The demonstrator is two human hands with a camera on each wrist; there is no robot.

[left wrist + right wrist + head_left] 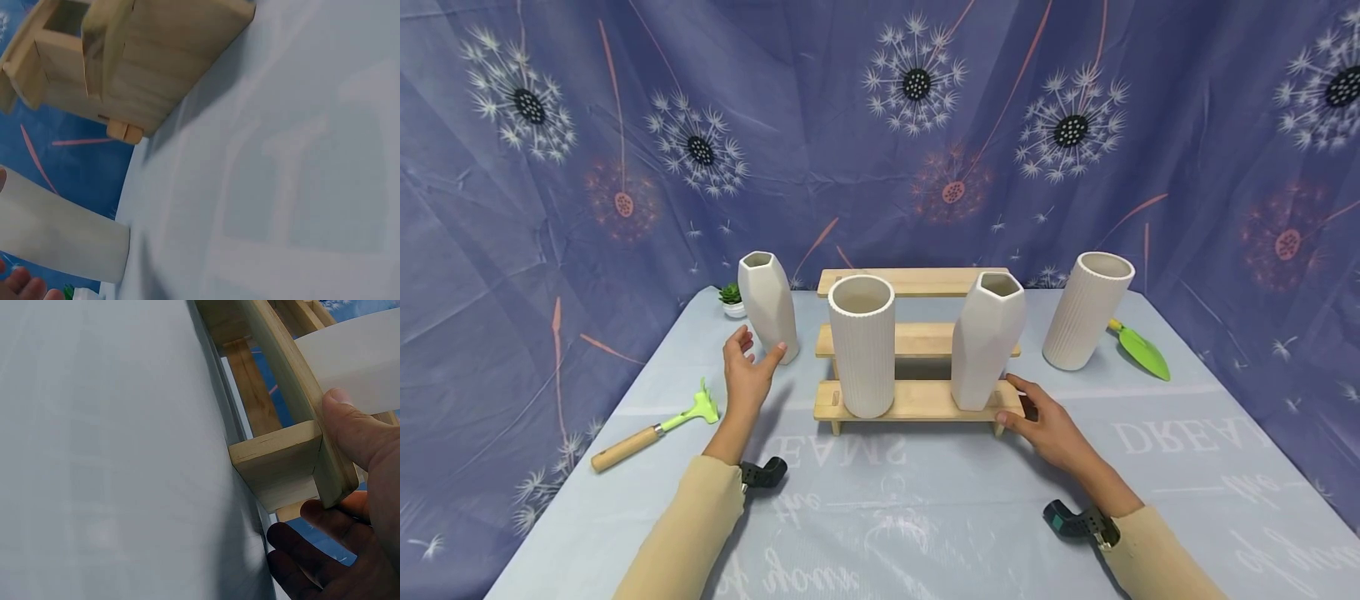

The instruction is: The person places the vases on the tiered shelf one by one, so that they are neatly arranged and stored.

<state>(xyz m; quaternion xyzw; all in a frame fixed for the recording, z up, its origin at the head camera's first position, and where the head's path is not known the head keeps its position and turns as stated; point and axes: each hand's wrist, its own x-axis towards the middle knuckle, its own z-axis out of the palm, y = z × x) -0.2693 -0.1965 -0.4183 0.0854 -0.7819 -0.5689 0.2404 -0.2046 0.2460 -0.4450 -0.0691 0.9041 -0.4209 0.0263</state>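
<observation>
A three-step wooden plant stand (925, 392) occupies the middle of the table. My right hand (1048, 425) grips the right end of its lowest step, thumb on the top and fingers around the underside. On that step stand a ribbed white cylindrical vase (863, 358) and a faceted white vase (987, 342). To the left, another faceted white vase (769, 308) stands on the table. My left hand (749, 379) is beside it with spread, loosely bent fingers, the thumb in front of its lower part. Whether the thumb touches this vase (62, 231) I cannot tell.
A second ribbed white vase (1086, 312) stands at the back right, near a green trowel (1142, 352). At the left lies a small green hand rake (655, 429) with a wooden handle. A small potted succulent (732, 300) sits behind the left vase. A patterned curtain (850, 125) hangs behind.
</observation>
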